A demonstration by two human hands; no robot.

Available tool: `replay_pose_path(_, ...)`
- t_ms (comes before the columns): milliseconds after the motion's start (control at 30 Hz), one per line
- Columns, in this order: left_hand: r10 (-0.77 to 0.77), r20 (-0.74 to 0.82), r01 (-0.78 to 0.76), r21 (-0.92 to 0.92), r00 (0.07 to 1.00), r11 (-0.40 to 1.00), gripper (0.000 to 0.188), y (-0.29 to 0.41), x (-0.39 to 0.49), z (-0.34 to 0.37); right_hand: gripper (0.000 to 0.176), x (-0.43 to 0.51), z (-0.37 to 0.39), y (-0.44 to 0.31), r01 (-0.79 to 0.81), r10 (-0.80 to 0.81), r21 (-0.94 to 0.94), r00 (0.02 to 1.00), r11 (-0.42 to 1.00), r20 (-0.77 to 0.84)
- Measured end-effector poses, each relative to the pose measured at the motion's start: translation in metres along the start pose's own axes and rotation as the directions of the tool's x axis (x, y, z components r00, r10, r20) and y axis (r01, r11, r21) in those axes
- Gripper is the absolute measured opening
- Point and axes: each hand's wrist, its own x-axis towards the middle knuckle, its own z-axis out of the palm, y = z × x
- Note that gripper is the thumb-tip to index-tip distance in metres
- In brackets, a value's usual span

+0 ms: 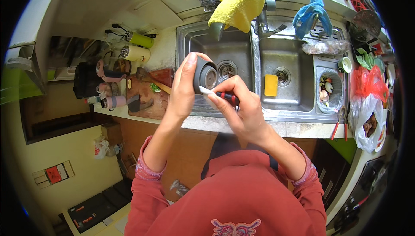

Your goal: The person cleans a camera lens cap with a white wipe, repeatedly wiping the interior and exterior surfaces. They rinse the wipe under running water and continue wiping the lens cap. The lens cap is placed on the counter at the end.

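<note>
My left hand (185,85) grips a dark grey cup (197,75) on its side above the left sink basin (223,49). The cup's round, ringed base faces up toward me and to the right. Between my right thumb and fingers is a small knife with a black and red handle (228,97). Its pale blade (205,90) lies against the lower edge of the cup's base, partly covered by my right hand (244,108). My left fingers behind the cup are mostly hidden.
A yellow sponge (271,85) lies in the right basin (285,56). Yellow cloth (241,5) drapes over the faucet. Left stands a cutting board (152,106) with chopped greens (155,88). Red-handled pliers (339,122) lie by a lined scrap bin (327,101) at right.
</note>
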Motion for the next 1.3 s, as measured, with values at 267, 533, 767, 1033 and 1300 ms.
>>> replay_pose_path(267, 0.23, -0.126, -0.221, 0.082, 0.965, 0.972, 0.044, -0.009, -0.002, 0.015, 0.012, 0.001, 0.0, -0.006, 0.03, -0.026, 0.04, 0.996, 0.999, -0.08)
replay_pose_path(533, 0.867, -0.027, -0.816, 0.324, 0.498, 0.479, 0.055, -0.039, 0.02, 0.007, 0.014, 0.005, -0.002, -0.025, -0.276, 0.343, 0.518, 0.939, 0.81, -0.037)
replay_pose_path(767, 0.849, 0.111, -0.83, 0.311, 0.516, 0.463, 0.066, -0.032, 0.012, 0.005, 0.014, 0.01, -0.011, -0.025, -0.28, 0.34, 0.513, 0.94, 0.811, -0.024)
replay_pose_path(1033, -0.04, 0.002, 0.04, -0.062, 0.999, 0.997, 0.058, 0.02, -0.013, 0.009, 0.015, 0.015, -0.006, -0.015, 0.368, -0.387, -0.22, 0.921, 0.904, -0.052)
replay_pose_path(1300, 0.733, -0.026, -0.686, 0.332, 0.679, 0.648, 0.078, -0.036, 0.009, 0.008, 0.014, 0.007, -0.008, -0.029, -0.251, 0.317, 0.559, 0.948, 0.79, -0.023)
